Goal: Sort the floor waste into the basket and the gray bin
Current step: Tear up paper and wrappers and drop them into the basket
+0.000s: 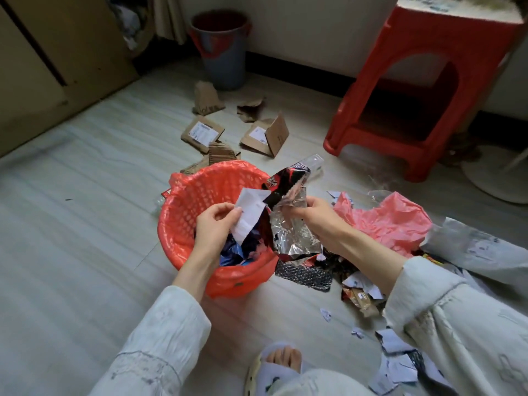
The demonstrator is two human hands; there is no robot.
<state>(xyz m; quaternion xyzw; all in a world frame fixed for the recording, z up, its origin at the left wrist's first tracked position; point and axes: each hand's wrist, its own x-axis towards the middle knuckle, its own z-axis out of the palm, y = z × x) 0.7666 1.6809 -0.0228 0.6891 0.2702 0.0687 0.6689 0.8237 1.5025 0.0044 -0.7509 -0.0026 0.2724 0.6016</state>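
Two things in hand: my left hand [215, 224] pinches a paper slip [250, 215] over the red basket [183, 207], my right hand [317, 215] grips a foil wrapper [291, 227] at its rim. Risk: wrapper slides outside, or paper belongs in the faraway gray bin [221, 50].

The left hand [215, 224] covers part of the basket [183, 224]; label print on the cardboard [203, 133] is unreadable.

I count one orange basket [183, 224], one gray bin [223, 52] and one red stool [423, 90]. I see six cardboard scraps [203, 132].
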